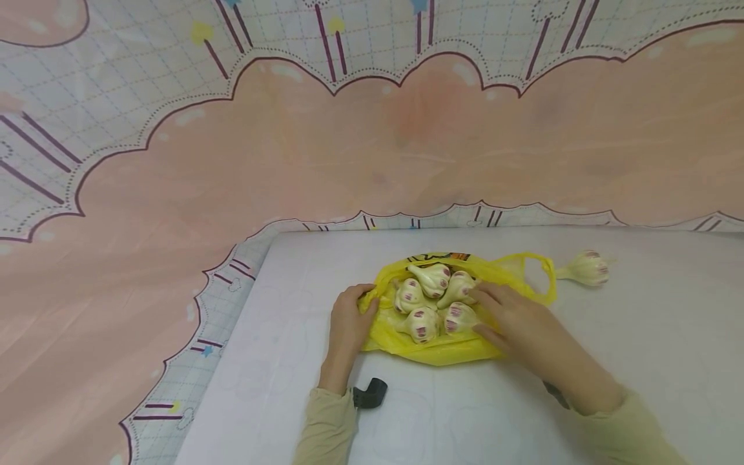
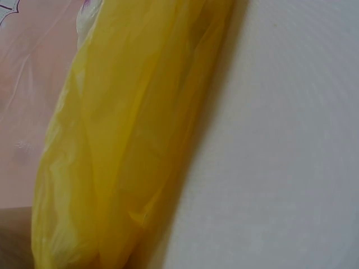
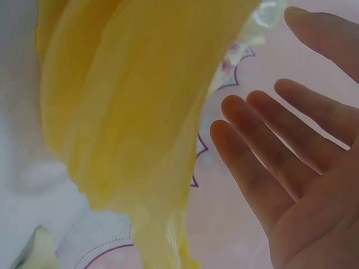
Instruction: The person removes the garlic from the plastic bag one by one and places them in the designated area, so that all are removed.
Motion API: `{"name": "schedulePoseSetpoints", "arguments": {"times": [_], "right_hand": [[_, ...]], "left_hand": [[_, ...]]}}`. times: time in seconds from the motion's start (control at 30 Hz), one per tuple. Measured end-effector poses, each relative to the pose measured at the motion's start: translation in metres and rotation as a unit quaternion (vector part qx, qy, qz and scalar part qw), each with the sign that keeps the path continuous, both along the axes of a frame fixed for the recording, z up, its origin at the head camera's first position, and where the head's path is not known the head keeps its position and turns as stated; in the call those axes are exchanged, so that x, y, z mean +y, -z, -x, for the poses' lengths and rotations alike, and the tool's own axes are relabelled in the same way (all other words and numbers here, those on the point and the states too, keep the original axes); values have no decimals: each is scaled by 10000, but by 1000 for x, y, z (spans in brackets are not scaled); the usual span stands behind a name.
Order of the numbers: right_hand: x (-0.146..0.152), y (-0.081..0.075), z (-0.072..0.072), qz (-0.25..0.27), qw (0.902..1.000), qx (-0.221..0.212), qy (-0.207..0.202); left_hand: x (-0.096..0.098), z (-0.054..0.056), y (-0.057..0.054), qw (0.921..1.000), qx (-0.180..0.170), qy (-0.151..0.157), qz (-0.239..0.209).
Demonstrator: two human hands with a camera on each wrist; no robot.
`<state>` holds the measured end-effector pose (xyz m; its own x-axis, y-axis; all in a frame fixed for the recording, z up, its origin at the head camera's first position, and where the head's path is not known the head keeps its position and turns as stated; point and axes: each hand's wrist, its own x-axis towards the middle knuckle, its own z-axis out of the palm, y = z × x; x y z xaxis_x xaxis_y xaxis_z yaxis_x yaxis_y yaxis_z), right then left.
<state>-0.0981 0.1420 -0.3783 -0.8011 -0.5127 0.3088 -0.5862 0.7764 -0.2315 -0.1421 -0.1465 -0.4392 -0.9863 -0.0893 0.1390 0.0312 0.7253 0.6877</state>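
Several white garlic bulbs (image 1: 423, 325) with purple patches lie in the spread mouth of a yellow plastic bag (image 1: 436, 354). At the bag's left side, my left hand (image 1: 351, 318) grips the rim between thumb and fingers; the left wrist view shows mostly the bag's yellow side (image 2: 123, 123). My right hand (image 1: 517, 320) is over the bag's right part, close to the right-hand bulbs. In the right wrist view its fingers (image 3: 280, 145) are spread and fairly straight, with nothing held. Whether its fingertips touch a bulb I cannot tell.
One more garlic bulb (image 1: 587, 268) lies on the white table (image 1: 453, 420) to the right, beside the bag's handle loop (image 1: 549, 278). A black strap piece (image 1: 371, 394) juts from my left wrist. Patterned pink cloth (image 1: 360, 155) hangs behind and at the left.
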Motion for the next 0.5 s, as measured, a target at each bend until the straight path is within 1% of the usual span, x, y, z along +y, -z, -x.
{"name": "schedulePoseSetpoints", "arguments": {"times": [0.17, 0.27, 0.5], "right_hand": [[-5, 5, 0, -21, 9997, 174, -150], [-8, 6, 0, -60, 9996, 198, -185], [-13, 7, -1, -126, 9998, -113, -135]], "left_hand": [[-1, 1, 2, 10000, 18, 1, 24], [-1, 1, 2, 10000, 32, 9, 34], [-1, 0, 1, 10000, 53, 21, 7]]}}
